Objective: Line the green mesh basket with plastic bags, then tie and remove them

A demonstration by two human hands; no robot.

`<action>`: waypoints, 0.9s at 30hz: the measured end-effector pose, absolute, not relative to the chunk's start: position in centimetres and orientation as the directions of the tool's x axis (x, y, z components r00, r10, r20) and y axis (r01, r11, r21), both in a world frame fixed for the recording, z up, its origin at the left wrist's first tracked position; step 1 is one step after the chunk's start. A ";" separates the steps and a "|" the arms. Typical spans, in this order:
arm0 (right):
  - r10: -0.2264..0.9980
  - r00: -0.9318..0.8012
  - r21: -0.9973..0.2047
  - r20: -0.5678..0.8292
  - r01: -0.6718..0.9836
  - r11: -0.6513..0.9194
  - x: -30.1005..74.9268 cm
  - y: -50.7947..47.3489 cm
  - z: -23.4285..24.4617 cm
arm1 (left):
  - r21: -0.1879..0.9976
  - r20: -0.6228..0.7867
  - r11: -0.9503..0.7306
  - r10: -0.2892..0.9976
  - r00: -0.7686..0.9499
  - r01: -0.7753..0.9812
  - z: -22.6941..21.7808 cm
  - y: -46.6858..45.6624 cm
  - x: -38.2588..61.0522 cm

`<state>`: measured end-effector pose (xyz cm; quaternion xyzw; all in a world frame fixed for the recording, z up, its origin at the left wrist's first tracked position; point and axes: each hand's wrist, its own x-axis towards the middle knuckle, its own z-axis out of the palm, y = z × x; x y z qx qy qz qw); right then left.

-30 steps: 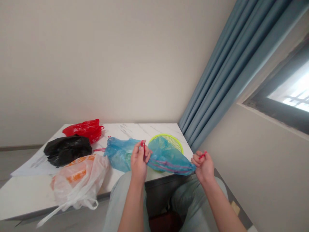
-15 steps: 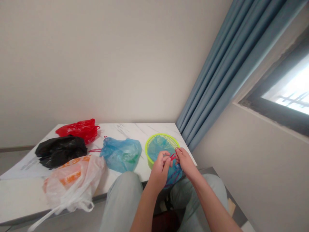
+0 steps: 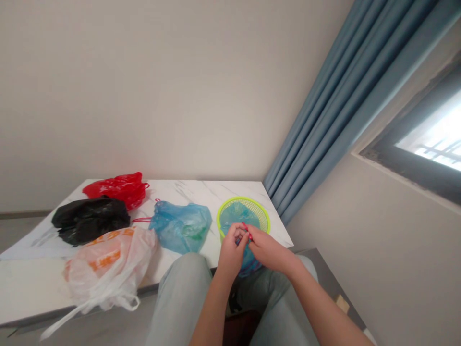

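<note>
- Biggest thing in shot is the beige wall (image 3: 144, 86), filling most of the top of the view, with a blue-grey curtain (image 3: 324, 120) hanging down the right side in long folds.
- Off to the right there's a bright window (image 3: 432, 139) with a dark frame and what looks like bars outside, though it's too blown out to be sure.
- The white marble-look counter (image 3: 201, 192) sits in front of the person, and their legs in pale jeans (image 3: 183, 274) are right up against its near edge.
- On the left of the counter, a big white plastic bag with orange print (image 3: 108, 269) lies nearest the edge, with its handles trailing over it.
- Just behind that is a black plastic bag (image 3: 90, 221), and beyond it a red plastic bag (image 3: 117, 190), all three bunched up and touching or nearly so.
- A light blue bag (image 3: 180, 227) lies flat in the middle, with a red cord poking out on its left.
- A round lime-green mesh basket (image 3: 245, 199) sits at the right end of the counter.
- The blue drawstring bag (image 3: 234, 214) is in that basket, draped over the near rim, and its lower part (image 3: 248, 266) hangs past the counter edge.
- The left hand (image 3: 232, 247) and right hand (image 3: 268, 250) are together right over the basket's near rim.
- The left fingers (image 3: 237, 235) are curled tight around the red drawstring (image 3: 247, 230); the right fingers (image 3: 254, 238) are pressed up against it, but I can't tell if they're actually gripping it.
</note>
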<state>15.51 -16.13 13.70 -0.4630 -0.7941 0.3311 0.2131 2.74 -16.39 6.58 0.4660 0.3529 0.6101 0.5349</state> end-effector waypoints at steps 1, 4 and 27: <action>0.870 -0.492 -0.720 0.035 0.591 0.363 15.4 -16.2 13.9 | 0.926 0.181 -0.171 0.983 -0.002 -0.338 6.5 -16.5 2.7; 0.852 -0.523 -0.736 0.030 0.565 0.373 15.2 -16.5 14.5 | 0.940 0.165 -0.158 0.986 -0.003 -0.303 6.5 -16.6 2.6; 0.968 -0.240 -0.985 -0.069 0.170 -0.028 15.9 -14.1 11.0 | 0.966 0.233 -0.221 0.969 0.081 -0.134 6.4 -16.9 1.9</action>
